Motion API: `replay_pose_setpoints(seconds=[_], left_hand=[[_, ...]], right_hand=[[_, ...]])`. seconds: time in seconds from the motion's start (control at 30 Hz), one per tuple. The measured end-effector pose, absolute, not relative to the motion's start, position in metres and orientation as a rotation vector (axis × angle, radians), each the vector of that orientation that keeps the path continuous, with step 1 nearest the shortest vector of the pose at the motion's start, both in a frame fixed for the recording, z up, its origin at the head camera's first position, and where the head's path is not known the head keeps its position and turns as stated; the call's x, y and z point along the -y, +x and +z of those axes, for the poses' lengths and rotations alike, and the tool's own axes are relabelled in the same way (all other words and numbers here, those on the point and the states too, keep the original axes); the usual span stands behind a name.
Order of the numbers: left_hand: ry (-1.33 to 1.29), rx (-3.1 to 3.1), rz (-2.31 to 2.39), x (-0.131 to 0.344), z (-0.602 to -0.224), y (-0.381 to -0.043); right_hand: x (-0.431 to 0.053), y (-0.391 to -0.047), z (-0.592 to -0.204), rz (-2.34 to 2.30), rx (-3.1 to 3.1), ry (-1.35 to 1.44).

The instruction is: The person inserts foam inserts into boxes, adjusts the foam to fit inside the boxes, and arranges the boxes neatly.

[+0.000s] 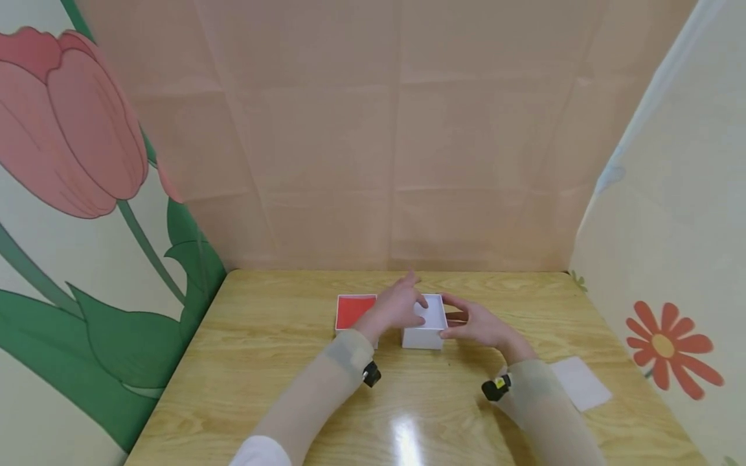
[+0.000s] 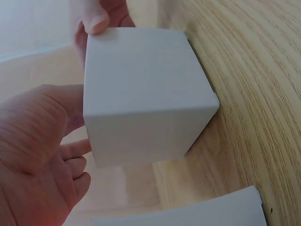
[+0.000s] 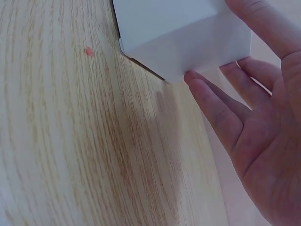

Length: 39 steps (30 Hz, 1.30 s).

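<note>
A white square box (image 1: 423, 338) stands on the wooden table, its pale top side facing up. My left hand (image 1: 399, 306) reaches over its top from the left, one finger pointing away and the thumb and other fingertips at the upper face. In the left wrist view, the box's edge hides the fingertips of that hand. My right hand (image 1: 482, 325) holds the box's right side, with the thumb (image 2: 98, 22) at the near upper corner and the fingers (image 3: 218, 110) spread along the side wall. Left of it stands a similar white box with a red inside (image 1: 356, 311), partly behind my left wrist.
A white square sheet (image 1: 581, 383) lies on the table (image 1: 245, 362) beside my right forearm. A tan backdrop (image 1: 326, 142) rises at the back edge. Flower-printed panels flank the table. A small red speck (image 3: 89, 51) shows on the wood.
</note>
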<state>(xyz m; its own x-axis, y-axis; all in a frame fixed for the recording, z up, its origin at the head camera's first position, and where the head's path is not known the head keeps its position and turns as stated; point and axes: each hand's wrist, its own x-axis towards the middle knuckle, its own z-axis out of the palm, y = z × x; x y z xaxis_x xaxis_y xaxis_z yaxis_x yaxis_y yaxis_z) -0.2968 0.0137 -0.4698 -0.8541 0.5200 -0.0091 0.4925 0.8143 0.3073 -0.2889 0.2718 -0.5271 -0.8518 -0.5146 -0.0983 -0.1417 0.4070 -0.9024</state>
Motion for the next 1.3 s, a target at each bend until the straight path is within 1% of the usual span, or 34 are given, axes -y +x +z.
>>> replay_pose_setpoints(seconds=[0.2,0.37,0.7,1.3], left_hand=[[0.805,-2.897,0.422,-0.014,-0.474,-0.297],[0.772,-2.899,0.452,-0.009,-0.469,-0.297],[0.803,-3.039,0.201,-0.005,-0.459,-0.3],[0.782,-3.011,0.195,-0.01,-0.461,-0.3]], right_hand=[[-0.269,-0.288,-0.526,-1.415,-2.309,-0.561],[-0.268,-0.287,-0.524,-1.397,-2.327,-0.549],[-0.271,-0.288,-0.526,-1.394,-2.356,-0.542],[-0.27,-0.287,-0.526,-1.402,-2.347,-0.566]])
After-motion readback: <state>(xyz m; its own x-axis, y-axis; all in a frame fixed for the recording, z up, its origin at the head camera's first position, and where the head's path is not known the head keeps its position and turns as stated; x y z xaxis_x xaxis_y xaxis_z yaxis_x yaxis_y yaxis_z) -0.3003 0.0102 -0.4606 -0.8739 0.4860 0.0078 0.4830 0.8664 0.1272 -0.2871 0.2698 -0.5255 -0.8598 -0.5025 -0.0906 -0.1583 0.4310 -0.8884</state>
